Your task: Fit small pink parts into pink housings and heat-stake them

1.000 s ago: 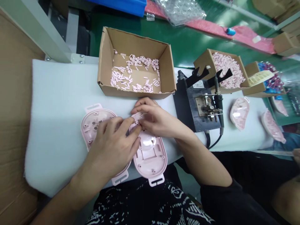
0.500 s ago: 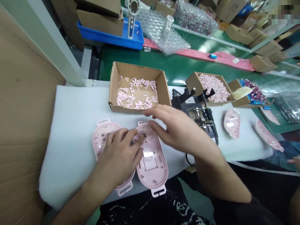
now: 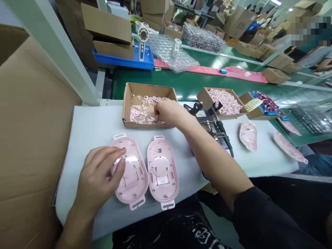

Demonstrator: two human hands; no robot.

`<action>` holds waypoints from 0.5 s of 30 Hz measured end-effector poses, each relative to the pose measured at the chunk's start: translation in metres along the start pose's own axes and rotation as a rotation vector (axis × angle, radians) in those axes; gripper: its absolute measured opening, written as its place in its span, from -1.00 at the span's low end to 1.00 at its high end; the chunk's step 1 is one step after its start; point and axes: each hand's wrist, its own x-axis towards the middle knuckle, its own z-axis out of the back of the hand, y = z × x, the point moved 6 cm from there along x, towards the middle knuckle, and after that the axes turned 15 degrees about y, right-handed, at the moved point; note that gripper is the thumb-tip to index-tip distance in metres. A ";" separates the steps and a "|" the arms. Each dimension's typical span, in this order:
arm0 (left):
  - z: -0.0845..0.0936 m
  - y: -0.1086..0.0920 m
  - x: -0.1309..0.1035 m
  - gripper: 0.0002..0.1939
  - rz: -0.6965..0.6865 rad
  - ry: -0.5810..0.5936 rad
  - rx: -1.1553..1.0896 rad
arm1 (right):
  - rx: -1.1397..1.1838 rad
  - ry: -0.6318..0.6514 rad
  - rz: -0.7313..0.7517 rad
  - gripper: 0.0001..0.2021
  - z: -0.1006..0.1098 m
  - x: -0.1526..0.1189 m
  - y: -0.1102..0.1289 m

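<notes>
My right hand [image 3: 169, 112] reaches into a cardboard box [image 3: 127, 116] of small pink plastic parts [image 3: 138, 114]. Its fingers are curled down and pinched together among the pieces; the fingertips are partly hidden, so what they hold cannot be made out. My left hand [image 3: 100, 176] hovers over the left edge of a pink plastic housing half [image 3: 133, 180], thumb and forefinger apart with nothing visible between them. Beside it lies a second pink housing half [image 3: 163, 173], inner side up, with a round recess, screw posts and slotted tabs at both ends.
Right of the box stands a black holder with a soldering iron [image 3: 224, 133]. Behind it are a box of pink parts [image 3: 225, 102] and a box of coloured parts [image 3: 267, 103]. More pink shells [image 3: 248, 136] lie at right. A metal post [image 3: 62, 52] rises at left.
My right hand has moved from above the right housing half into the parts box. My left hand has drawn back leftward, uncovering both housings. The camera view has tilted up.
</notes>
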 end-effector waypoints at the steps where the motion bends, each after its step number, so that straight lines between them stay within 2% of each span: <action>1: 0.002 0.005 -0.007 -0.70 0.031 -0.019 0.008 | 0.001 -0.023 0.013 -0.70 0.002 -0.001 0.000; 4: 0.000 0.015 -0.020 -0.73 0.116 0.012 -0.012 | 0.013 -0.128 0.090 -0.73 0.007 -0.002 0.001; 8: -0.004 0.016 -0.021 -0.74 0.126 0.070 -0.068 | 0.109 -0.232 0.145 -0.78 0.010 -0.007 0.003; 12: -0.004 0.019 -0.018 -0.74 0.154 0.065 -0.124 | 0.430 -0.320 0.280 -0.84 0.013 -0.032 0.014; 15: -0.004 0.018 -0.018 -0.74 0.152 0.066 -0.128 | 0.761 -0.252 0.433 -0.94 0.002 -0.050 0.034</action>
